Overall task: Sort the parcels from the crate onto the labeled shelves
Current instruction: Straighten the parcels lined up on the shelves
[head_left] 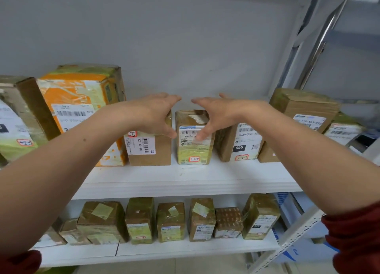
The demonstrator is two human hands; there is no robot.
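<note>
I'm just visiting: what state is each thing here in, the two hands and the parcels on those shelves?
left hand: open, fingers straight, over the brown box.
right hand: open, thumb on the label of the small parcel.
small parcel: upright on the upper shelf, label facing out.
brown box: upright, sealed, label facing out.
060 parcel: standing, taped shut.
lower parcels: standing in a row, wrapped in tape.
</note>
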